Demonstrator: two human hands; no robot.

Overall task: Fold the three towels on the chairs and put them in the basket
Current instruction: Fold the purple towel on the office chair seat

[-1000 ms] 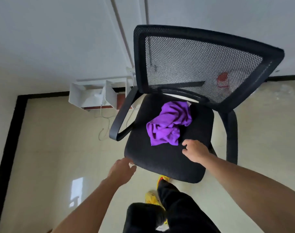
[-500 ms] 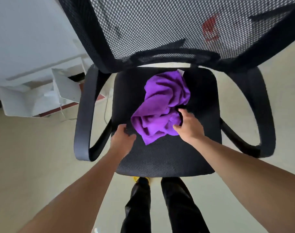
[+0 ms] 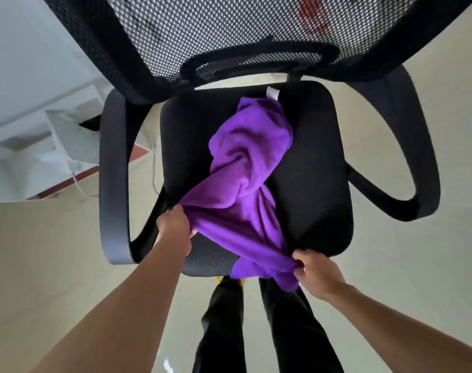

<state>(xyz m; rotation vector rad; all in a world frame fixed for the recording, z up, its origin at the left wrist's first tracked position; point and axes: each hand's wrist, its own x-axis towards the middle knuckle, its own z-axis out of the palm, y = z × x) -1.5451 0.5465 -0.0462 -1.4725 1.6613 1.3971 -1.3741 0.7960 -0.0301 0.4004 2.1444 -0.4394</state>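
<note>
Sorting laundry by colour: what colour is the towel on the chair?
The towel is purple; head view.

Bright even daylight, soft focus; wide-angle bending at edges

We take this for a plain office or a spare workroom. A black office chair (image 3: 310,162) fills the middle of the frame, with a mesh back (image 3: 229,36) along the top and curved armrests (image 3: 113,170) on both sides. Under it we see a pale, glossy floor (image 3: 54,251). At upper left stand a white wall (image 3: 27,49) and a white shelf unit (image 3: 67,141), with a thin cable (image 3: 80,185) trailing on the floor.
</note>
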